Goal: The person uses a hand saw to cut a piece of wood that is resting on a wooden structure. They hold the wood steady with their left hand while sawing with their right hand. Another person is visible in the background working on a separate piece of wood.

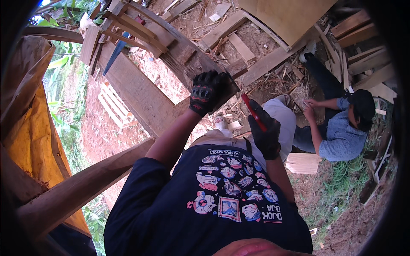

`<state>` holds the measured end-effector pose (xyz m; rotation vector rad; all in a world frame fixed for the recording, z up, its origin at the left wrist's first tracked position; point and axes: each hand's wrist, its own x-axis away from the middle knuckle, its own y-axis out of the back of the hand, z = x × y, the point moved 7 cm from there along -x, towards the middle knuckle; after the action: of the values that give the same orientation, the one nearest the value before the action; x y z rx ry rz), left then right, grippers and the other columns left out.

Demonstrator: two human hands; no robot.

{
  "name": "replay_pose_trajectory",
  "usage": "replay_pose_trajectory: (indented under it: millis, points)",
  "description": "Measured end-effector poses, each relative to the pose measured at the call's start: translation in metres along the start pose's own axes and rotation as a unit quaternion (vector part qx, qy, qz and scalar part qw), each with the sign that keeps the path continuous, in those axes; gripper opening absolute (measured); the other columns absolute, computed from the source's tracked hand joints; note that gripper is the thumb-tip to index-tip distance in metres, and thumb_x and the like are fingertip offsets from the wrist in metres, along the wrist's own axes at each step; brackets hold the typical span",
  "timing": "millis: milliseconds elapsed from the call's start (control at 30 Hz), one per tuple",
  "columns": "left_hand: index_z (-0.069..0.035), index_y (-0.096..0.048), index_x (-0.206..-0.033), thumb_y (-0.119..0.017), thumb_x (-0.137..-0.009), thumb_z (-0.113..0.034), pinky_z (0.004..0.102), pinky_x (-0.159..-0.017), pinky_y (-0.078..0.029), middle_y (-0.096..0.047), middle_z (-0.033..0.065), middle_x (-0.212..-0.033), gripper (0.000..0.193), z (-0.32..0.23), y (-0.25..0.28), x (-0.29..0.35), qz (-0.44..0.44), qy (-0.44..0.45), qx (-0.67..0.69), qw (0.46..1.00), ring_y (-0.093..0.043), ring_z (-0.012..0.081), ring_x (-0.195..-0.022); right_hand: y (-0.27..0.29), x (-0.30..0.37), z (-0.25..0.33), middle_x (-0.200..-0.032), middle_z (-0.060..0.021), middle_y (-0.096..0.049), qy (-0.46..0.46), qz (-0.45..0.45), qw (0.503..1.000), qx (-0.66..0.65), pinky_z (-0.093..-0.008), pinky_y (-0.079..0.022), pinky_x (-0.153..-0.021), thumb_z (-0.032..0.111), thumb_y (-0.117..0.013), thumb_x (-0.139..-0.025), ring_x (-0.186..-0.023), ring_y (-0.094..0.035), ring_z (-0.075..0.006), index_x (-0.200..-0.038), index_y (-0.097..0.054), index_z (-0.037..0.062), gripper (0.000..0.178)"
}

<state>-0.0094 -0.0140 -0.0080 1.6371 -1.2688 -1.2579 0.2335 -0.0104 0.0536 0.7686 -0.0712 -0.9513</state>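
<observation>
My left hand (208, 91), in a black glove with red trim, is on the near end of a dark wooden plank bench (179, 59). Its fingers are curled and their tips are hidden, so what they hold, if anything, does not show. A short brown piece of wood (237, 69) sticks out just beyond that hand. To the right, my right hand (265, 132), also in a black glove, is closed round a slim red tool (252, 110). The tool slants up towards the bench end; its kind does not show.
A person (344, 128) in a dark cap sits low on the right. Further boards (132, 85) and a saw with a blue blade (114, 57) lie at left. Above is a plywood sheet (286, 19); a thick pole (85, 192) crosses lower left. Wood scraps litter the ground.
</observation>
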Motion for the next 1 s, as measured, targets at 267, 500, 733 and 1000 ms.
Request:
replay_pose_trajectory:
  millis: [267, 500, 733, 1000]
  points:
    - [-0.012, -0.072, -0.139, -0.082, -0.095, -0.041, 0.0572, -0.105, -0.053, -0.072, 0.0198, -0.131, 0.053, 0.032, 0.011, 0.006, -0.044, 0.144, 0.195, 0.969, -0.069, 0.0429, -0.12, -0.013, 0.015, -0.002, -0.138, -0.0156, -0.079, -0.052, 0.023, 0.998, -0.019, -0.037, -0.063, -0.079, 0.01, -0.077, -0.099, -0.096, -0.083, -0.03, -0.154, -0.065, 0.0099, 0.056]
    - [-0.01, -0.073, -0.14, -0.085, -0.091, -0.051, 0.0528, -0.11, -0.053, -0.075, 0.0202, -0.137, 0.066, -0.027, 0.052, -0.109, 0.006, -0.017, 0.014, 1.0, -0.071, 0.0388, -0.128, -0.016, 0.013, 0.017, -0.159, -0.0091, -0.066, -0.055, 0.077, 0.996, -0.004, -0.0404, -0.064, -0.085, 0.015, -0.066, -0.104, -0.108, -0.081, -0.0339, -0.166, -0.053, 0.0151, 0.063]
    - [-0.021, -0.085, -0.126, -0.083, -0.086, -0.06, 0.0514, -0.104, -0.057, -0.082, 0.0077, -0.129, 0.056, -0.03, -0.044, -0.139, 0.426, -0.003, -0.154, 0.892, -0.076, 0.0288, -0.126, -0.019, 0.01, 0.018, -0.166, -0.0149, -0.058, -0.092, 0.145, 0.985, -0.016, -0.0488, -0.063, -0.093, 0.011, -0.06, -0.104, -0.118, -0.077, -0.0385, -0.172, -0.044, 0.0187, 0.07]
    - [-0.014, -0.08, -0.121, -0.081, -0.09, -0.046, 0.0538, -0.093, -0.06, -0.081, 0.0159, -0.108, 0.045, -0.044, 0.01, -0.141, 0.103, 0.003, 0.0, 0.995, -0.078, 0.0366, -0.109, -0.022, 0.005, 0.027, -0.163, -0.0151, -0.061, -0.056, 0.132, 0.989, -0.043, -0.0475, -0.063, -0.089, 0.014, -0.061, -0.104, -0.114, -0.078, -0.0383, -0.173, -0.042, 0.0184, 0.072]
